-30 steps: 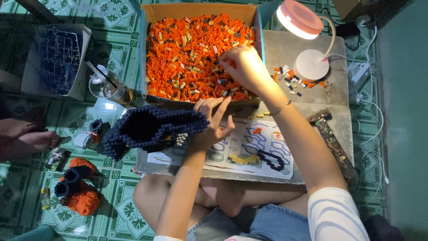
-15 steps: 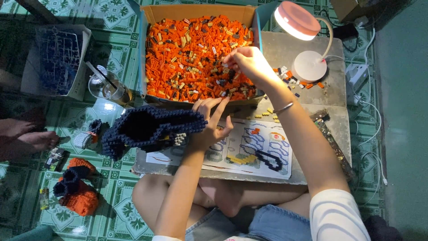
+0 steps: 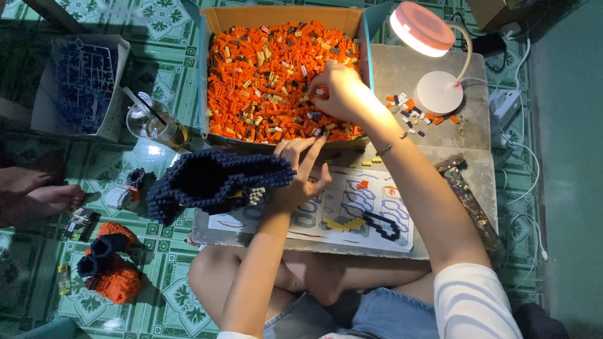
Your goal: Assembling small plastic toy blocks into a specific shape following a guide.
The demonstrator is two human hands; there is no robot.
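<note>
Our right hand [image 3: 336, 91] pinching among orange bricks [image 3: 270, 75] in the cardboard box [image 3: 282, 16], our left hand [image 3: 301, 172] below it clasping the dark blue brick model [image 3: 210, 182], instruction sheet [image 3: 352, 210] beneath.

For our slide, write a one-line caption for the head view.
Right hand picks among orange bricks in a cardboard box; left hand steadies a dark blue brick model.

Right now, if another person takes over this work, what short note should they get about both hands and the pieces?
Left hand: holds the dark blue brick model at its right end, over the instruction sheet.
Right hand: in the cardboard box, fingertips among the orange bricks; whether it pinches one is unclear.
Done: the dark blue shell is partly built.
Left: no orange pieces show on it. A few loose bricks lie by the lamp base.
</note>
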